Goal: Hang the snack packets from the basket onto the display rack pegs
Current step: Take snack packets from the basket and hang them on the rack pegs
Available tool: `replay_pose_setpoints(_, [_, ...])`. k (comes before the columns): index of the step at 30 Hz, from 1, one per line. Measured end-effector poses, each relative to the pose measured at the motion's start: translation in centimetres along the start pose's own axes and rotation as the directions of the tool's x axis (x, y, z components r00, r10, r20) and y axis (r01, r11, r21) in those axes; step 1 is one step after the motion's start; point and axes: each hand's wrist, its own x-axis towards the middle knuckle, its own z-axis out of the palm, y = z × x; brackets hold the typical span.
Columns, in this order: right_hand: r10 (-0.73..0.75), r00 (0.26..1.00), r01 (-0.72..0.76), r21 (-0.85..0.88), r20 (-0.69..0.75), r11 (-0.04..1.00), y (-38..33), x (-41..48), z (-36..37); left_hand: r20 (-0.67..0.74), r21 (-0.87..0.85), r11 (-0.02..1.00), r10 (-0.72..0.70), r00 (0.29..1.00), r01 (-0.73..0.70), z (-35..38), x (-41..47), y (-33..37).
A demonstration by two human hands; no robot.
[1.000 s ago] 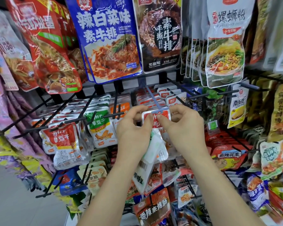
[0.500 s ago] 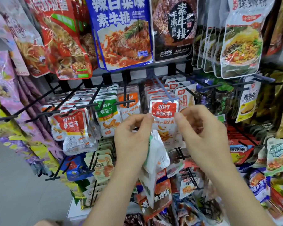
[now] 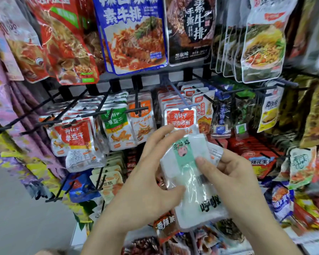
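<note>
Filling the frame, the display rack (image 3: 136,83) rose over grey floor (image 3: 17,208) at lower left. At centre your left hand (image 3: 145,190) and right hand (image 3: 234,179) both gripped the white-and-green packets (image 3: 188,173); half a second before they were up at the peg (image 3: 175,92), where the red packet (image 3: 180,119) now hung.

Left hand (image 3: 147,183), right hand (image 3: 236,181), gripping white packets (image 3: 190,177)
</note>
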Motion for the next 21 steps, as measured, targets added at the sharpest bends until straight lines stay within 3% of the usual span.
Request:
replay_pose_setpoints(3, [0.027,0.999,-0.027,-0.001,0.047,1.0,0.2,-0.1,-0.4,-0.092,0.24,0.971,0.039,0.995,-0.016,-0.3,-0.3,-0.5])
replay_pose_setpoints(7, [0.057,0.994,-0.056,-0.014,0.093,0.998,0.5,-0.1,-0.7,-0.279,0.469,0.88,0.23,0.932,-0.077,0.0,-0.5,-1.4])
replay_pose_setpoints(10, [0.09,0.98,-0.074,-0.095,0.179,0.993,1.4,-0.2,-0.8,-0.418,0.635,0.771,0.291,0.86,0.048,0.2,-0.9,-2.1])
replay_pose_setpoints(11, [0.101,0.975,-0.079,-0.118,0.197,0.99,1.6,-0.2,-0.9,-0.495,0.603,0.791,0.27,0.826,0.104,0.2,-1.0,-1.9])
replay_pose_setpoints(13, [0.103,0.981,-0.077,-0.157,0.167,0.985,1.5,0.0,-1.8,-0.639,0.38,0.91,0.13,0.758,0.164,0.2,-1.0,-1.3])
replay_pose_setpoints(16, [0.007,1.0,-0.012,-0.292,-0.019,0.956,0.7,0.2,-4.1,-0.7,0.047,0.993,-0.047,0.712,0.112,-0.2,-0.9,0.0])
replay_pose_setpoints(18, [-0.198,0.977,0.128,-0.521,-0.08,0.844,-0.2,0.1,-5.9,-0.689,-0.066,0.994,-0.105,0.717,0.082,0.2,-0.9,1.5])
replay_pose_setpoints(21, [-0.418,0.905,0.327,-0.768,0.085,0.551,-1.4,-0.7,-6.5,-0.625,-0.195,0.98,-0.148,0.766,0.03,2.3,-0.7,2.9])
